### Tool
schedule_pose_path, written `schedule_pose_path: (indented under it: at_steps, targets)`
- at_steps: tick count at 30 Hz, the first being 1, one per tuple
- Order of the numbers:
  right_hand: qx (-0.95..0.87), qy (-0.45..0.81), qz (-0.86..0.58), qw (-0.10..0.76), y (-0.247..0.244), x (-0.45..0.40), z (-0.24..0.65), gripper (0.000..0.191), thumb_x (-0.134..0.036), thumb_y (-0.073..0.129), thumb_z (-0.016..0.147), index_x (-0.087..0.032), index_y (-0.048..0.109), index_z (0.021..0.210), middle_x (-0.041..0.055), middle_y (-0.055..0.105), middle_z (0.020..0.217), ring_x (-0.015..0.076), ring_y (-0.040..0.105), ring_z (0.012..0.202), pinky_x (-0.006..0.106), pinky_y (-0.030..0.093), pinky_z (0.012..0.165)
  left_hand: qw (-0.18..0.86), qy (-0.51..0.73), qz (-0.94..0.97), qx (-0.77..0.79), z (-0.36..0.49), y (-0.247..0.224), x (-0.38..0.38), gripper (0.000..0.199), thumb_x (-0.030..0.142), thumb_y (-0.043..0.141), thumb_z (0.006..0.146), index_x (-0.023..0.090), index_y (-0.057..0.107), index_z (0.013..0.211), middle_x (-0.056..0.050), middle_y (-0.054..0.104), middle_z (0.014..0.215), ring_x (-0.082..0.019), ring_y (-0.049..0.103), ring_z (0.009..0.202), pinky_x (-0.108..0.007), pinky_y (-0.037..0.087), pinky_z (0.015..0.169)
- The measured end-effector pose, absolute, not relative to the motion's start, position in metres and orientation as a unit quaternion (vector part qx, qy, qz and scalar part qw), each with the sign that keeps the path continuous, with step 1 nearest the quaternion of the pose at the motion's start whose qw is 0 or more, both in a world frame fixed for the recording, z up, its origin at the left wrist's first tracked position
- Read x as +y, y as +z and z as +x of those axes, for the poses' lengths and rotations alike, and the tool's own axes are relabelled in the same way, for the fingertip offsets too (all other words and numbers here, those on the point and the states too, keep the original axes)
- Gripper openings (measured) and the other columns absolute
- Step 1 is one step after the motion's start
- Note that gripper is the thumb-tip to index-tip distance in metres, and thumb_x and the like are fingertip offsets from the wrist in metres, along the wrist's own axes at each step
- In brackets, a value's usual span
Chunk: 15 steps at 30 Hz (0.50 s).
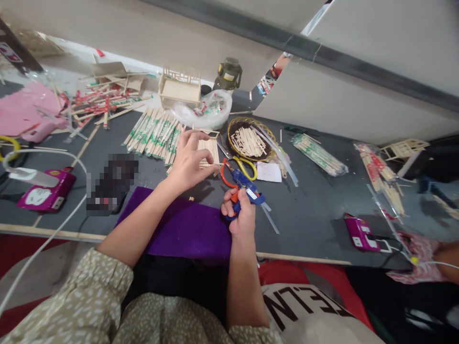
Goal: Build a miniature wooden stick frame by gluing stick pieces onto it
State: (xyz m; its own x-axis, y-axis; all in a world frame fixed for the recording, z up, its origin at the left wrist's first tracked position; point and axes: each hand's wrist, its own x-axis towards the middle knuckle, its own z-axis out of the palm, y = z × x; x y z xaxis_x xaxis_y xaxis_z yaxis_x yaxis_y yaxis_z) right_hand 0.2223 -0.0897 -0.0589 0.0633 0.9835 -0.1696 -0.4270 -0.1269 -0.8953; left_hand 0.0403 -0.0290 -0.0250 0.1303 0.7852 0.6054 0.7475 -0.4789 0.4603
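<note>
My left hand [190, 165] is closed, with bent fingers and thumb around a small frame of wooden sticks [212, 147]; the hand covers part of it. In my right hand [244, 212] is a blue glue gun [242, 179] with an orange trigger, its nozzle pointing up and left toward the frame. A clear glue stick [271, 220] shows behind the gun. Scissors with orange and yellow handles [250, 168] lie just beyond it. Below my hands a purple cloth [186, 234] covers the table's front edge.
Wrapped chopsticks [156, 134] lie behind my left hand. A basket [263, 125] holds short sticks. Farther back stand a wooden stick model [179, 91], a plastic bag [215, 107] and a green bottle [229, 74]. Purple power boxes [46, 191] sit at both sides; another person's arm [448, 260] is at right.
</note>
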Motion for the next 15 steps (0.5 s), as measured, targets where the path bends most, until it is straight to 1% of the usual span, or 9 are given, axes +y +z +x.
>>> schedule_pose_path:
  at_steps: [3, 9, 12, 15]
  targets:
    - [-0.304, 0.622, -0.423, 0.585, -0.06, -0.09, 0.223, 0.041, -0.058, 0.081, 0.071, -0.02, 0.063, 0.074, -0.0051, 0.066, 0.064, 0.0014, 0.033, 0.034, 0.02, 0.036, 0.036, 0.01, 0.419, 0.754, 0.506, 0.048, -0.031, -0.03, 0.016, 0.029, 0.082, 0.08, 0.021, 0.07, 0.073, -0.009, 0.06, 0.133, -0.037, 0.044, 0.138, -0.071, 0.021, 0.123]
    - [-0.309, 0.637, -0.407, 0.577, -0.059, -0.093, 0.223, 0.041, -0.058, 0.08, 0.073, -0.02, 0.065, 0.076, -0.0042, 0.066, 0.064, 0.0018, 0.032, 0.034, 0.021, 0.039, 0.037, -0.003, 0.439, 0.75, 0.496, 0.056, -0.039, -0.034, 0.01, 0.028, 0.081, 0.079, 0.023, 0.073, 0.082, -0.01, 0.058, 0.139, -0.038, 0.041, 0.141, -0.072, 0.018, 0.124]
    - [-0.311, 0.634, -0.406, 0.581, -0.059, -0.093, 0.224, 0.041, -0.057, 0.08, 0.073, -0.02, 0.065, 0.076, -0.0044, 0.066, 0.065, 0.0017, 0.032, 0.034, 0.021, 0.037, 0.036, -0.01, 0.436, 0.743, 0.508, 0.056, -0.038, -0.035, 0.011, 0.027, 0.08, 0.08, 0.024, 0.071, 0.088, -0.01, 0.06, 0.137, -0.037, 0.043, 0.14, -0.07, 0.02, 0.123]
    - [-0.302, 0.6, -0.415, 0.613, -0.057, -0.09, 0.231, 0.039, -0.055, 0.081, 0.073, -0.02, 0.065, 0.076, -0.0048, 0.066, 0.065, 0.0015, 0.032, 0.035, 0.02, 0.036, 0.037, -0.018, 0.444, 0.726, 0.524, 0.051, -0.033, -0.033, 0.011, 0.025, 0.076, 0.082, 0.025, 0.068, 0.089, -0.008, 0.063, 0.131, -0.035, 0.045, 0.138, -0.068, 0.023, 0.122]
